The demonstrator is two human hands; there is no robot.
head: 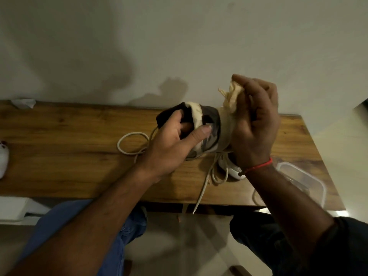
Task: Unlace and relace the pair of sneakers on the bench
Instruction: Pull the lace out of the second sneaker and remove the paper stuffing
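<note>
Gripping hand: left hand (pixel 175 144) clasps sneaker (pixel 207 128) collar, thumb across its side.
Right hand (pixel 256 124): pinches cream cloth (pixel 232 98) above toe.
Laces (pixel 211 172): loose on bench (pixel 69 152).

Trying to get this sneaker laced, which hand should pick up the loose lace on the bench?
Probably the left hand: it grips the sneaker right beside the looped lace. The right hand is busy, gripping a cloth at the far end.

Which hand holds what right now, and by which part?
Left hand grips the sneaker at its collar, fingers inside the opening, thumb on the outside. Right hand holds a cream cloth bunched against the toe end.
</note>
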